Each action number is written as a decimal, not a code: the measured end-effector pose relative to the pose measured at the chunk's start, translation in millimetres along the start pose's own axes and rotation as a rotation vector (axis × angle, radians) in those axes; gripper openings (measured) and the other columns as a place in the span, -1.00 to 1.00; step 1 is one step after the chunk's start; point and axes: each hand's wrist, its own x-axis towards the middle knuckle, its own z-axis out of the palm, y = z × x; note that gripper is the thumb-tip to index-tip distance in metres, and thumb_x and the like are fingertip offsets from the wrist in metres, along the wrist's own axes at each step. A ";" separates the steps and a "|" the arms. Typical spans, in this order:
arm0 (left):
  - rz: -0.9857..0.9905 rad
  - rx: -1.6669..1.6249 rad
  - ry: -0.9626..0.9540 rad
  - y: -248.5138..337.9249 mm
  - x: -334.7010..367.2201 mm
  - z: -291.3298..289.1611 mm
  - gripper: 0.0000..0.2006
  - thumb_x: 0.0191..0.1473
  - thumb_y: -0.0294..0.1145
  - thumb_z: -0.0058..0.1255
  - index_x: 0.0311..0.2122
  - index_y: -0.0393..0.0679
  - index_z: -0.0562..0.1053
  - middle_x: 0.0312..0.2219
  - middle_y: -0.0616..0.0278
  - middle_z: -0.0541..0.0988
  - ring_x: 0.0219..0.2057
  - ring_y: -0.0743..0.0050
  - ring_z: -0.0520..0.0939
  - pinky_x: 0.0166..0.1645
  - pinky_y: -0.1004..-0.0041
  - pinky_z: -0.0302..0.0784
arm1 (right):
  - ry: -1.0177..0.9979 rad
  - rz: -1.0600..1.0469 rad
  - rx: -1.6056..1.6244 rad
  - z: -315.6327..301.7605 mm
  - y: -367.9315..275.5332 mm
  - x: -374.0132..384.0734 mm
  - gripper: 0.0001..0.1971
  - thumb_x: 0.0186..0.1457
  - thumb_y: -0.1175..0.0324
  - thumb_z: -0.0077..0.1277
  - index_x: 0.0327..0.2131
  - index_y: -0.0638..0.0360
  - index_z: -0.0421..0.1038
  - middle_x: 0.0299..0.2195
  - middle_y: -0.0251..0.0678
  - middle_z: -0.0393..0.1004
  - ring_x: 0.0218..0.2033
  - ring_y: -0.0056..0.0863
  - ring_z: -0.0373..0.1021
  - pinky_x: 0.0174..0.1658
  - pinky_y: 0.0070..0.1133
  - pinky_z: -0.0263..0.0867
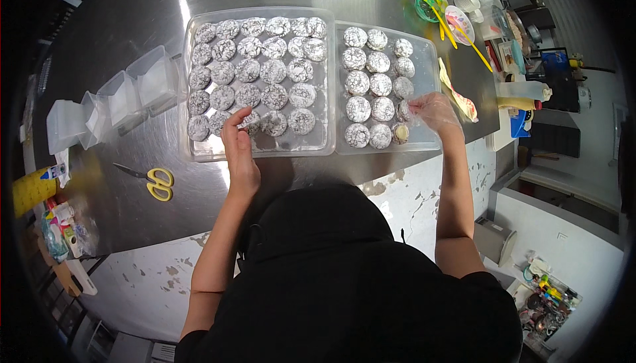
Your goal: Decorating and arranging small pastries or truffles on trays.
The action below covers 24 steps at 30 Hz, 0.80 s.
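Note:
Two clear plastic trays stand side by side: a left tray (pixel 330 84) and a right tray (pixel 427 64), both with rows of white-dusted, dark-cracked crinkle cookies (pixel 273 71). My right hand (pixel 436 114), in a thin clear glove, is at the right tray's rightmost row. Its fingertips pinch a crinkle cookie (pixel 403 110) there. Just nearer to me lies a cookie with a pale, cream-coloured top (pixel 401 132). My left hand (pixel 241 151) hovers at the near edge of the left tray, fingers apart, over the closest row, holding nothing.
Yellow-handled scissors (pixel 159 184) lie at left on the metal table (pixel 199 217). Clear plastic containers (pixel 119 101) line up beyond them. At the far right are yellow and green spatulas (pixel 440 15), a bowl (pixel 459 23) and a patterned piping bag (pixel 458 94).

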 end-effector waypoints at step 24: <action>0.013 0.018 0.002 -1.2 -0.8 4.2 -0.51 0.14 -0.07 -0.54 -0.09 -0.30 0.24 -0.15 0.10 0.30 -0.07 0.28 0.21 0.04 0.40 0.01 | 0.033 -0.053 -0.122 5.0 -3.0 5.0 -0.85 -0.29 0.38 0.13 -0.50 0.05 0.52 -0.43 -0.18 0.47 -0.37 -0.30 0.42 -0.25 -0.51 0.32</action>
